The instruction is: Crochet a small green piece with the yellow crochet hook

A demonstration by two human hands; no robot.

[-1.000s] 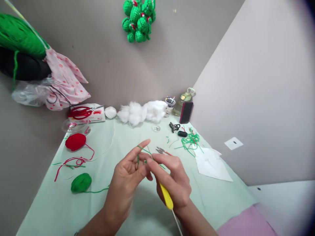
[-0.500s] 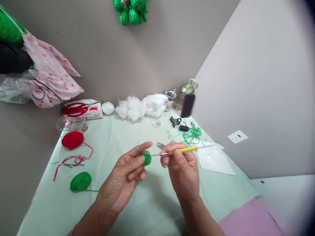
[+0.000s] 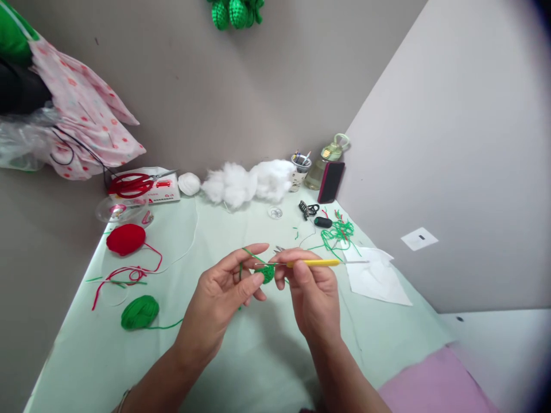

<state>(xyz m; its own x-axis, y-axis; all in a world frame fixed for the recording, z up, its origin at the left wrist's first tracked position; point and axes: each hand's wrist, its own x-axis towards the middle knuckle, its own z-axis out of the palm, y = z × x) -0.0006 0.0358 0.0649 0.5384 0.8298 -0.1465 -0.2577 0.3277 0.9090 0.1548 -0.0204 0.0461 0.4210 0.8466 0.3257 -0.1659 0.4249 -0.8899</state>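
A small green crochet piece is pinched between the thumb and fingers of my left hand, with green yarn stretched over the raised index finger. My right hand grips a crochet hook by its yellow handle. The hook's metal tip lies across the top of the piece and points left. Fingertips of my right hand come close to the piece; whether they touch it I cannot tell. From the green yarn ball at the left, a strand runs toward my left hand.
Behind my hands lie small scissors, partly hidden. White stuffing and a white yarn ball line the wall. A red yarn ball sits left; green yarn scraps, a phone and a bottle are right.
The hook's tip has moved left from the edge of the green piece to across its top. Both hands are closer together, and the left one has shifted slightly right with the piece.
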